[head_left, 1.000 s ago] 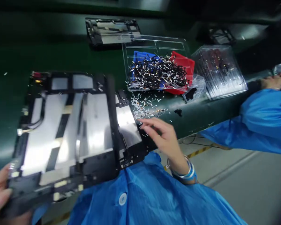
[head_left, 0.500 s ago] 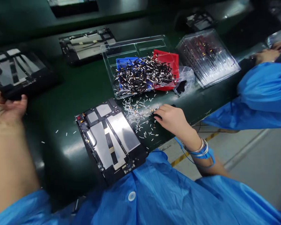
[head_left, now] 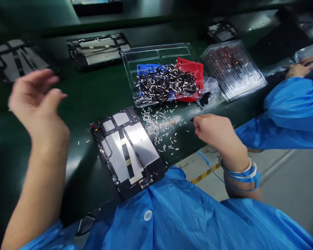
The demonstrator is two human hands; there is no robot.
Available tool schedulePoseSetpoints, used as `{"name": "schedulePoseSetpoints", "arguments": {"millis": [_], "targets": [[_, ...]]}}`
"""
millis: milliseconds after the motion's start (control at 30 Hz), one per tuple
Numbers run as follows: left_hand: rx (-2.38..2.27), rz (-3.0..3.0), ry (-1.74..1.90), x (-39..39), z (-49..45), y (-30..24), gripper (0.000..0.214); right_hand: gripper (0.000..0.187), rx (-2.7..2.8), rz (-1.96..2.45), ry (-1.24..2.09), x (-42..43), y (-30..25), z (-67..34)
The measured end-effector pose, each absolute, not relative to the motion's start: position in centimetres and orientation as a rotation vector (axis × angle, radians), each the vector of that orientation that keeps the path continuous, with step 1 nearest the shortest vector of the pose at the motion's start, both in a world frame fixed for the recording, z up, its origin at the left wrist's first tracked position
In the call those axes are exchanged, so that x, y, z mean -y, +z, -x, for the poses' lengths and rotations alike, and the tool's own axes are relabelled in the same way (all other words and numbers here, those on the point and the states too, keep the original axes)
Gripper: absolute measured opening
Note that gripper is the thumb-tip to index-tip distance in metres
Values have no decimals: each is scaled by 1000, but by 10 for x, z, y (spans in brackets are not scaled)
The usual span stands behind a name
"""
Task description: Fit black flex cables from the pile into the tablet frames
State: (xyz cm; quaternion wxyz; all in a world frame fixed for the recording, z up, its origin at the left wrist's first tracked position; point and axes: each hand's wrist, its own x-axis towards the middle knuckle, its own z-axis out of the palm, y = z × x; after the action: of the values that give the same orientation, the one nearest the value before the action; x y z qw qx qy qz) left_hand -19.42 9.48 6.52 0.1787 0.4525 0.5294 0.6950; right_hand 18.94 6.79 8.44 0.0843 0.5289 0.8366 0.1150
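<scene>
An opened tablet frame, with silver plates and black strips inside, lies on the green belt just in front of me. My left hand hovers above the belt to its left, fingers loosely apart and holding nothing. My right hand is raised just right of a scatter of small white bits. Its fingers are curled together at the tips, and what they pinch is too small to make out. A blue wrist strap circles that wrist.
A clear tray heaped with black cables sits over blue and red bins behind the scatter. A stack of clear trays stands to the right. More tablet frames lie farther back. A co-worker's blue sleeve is at right.
My left hand has let go of the frame at the far left and drawn back, raised. My right hand has lifted off the scattered bits and moved slightly right.
</scene>
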Motion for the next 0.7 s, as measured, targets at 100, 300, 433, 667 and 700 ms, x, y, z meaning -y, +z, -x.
{"name": "schedulePoseSetpoints", "arguments": {"millis": [100,300,433,667,700], "targets": [[-1337,-1493,1412,-54,127,82,25,15,-2740,-1543,527,-59,92,-182],[-958,-1082,660,-22,76,67,29,21,-3306,-1059,554,-47,88,-135],[-868,-860,594,-24,76,52,22,18,-3448,-1052,514,-49,77,-122],[-905,-968,767,-20,73,56,19,12,-3645,-1287,164,-37,68,-104],[-911,-1003,786,-19,73,56,18,10,-3657,-1310,101,-35,68,-102]]}}
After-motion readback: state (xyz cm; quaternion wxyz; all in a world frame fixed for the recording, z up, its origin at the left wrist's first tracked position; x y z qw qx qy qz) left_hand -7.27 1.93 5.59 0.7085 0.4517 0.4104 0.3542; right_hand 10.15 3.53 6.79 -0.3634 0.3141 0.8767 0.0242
